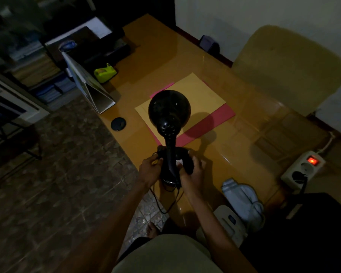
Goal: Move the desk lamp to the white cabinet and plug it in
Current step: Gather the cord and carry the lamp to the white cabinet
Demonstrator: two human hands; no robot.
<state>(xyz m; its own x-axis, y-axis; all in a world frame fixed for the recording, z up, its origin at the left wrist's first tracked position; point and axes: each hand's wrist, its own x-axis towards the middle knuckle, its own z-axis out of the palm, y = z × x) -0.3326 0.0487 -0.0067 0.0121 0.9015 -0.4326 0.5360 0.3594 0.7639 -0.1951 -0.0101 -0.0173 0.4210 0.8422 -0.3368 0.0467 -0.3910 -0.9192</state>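
Head view: desk lamp (168, 123) low centre on bench (244, 123), near edge. Left hand (149, 170) and right hand (192, 172) clasp base. Likely top-heavy, glossy; hold base, mind trailing cord (161, 203).

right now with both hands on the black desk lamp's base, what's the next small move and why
Probably lift the black desk lamp straight up off the glossy orange desk. The left hand and right hand grip its round base on either side, so it looks ready to carry. Its thin black cord hangs loose over the desk edge, so gather it first or lift slowly to avoid snagging.
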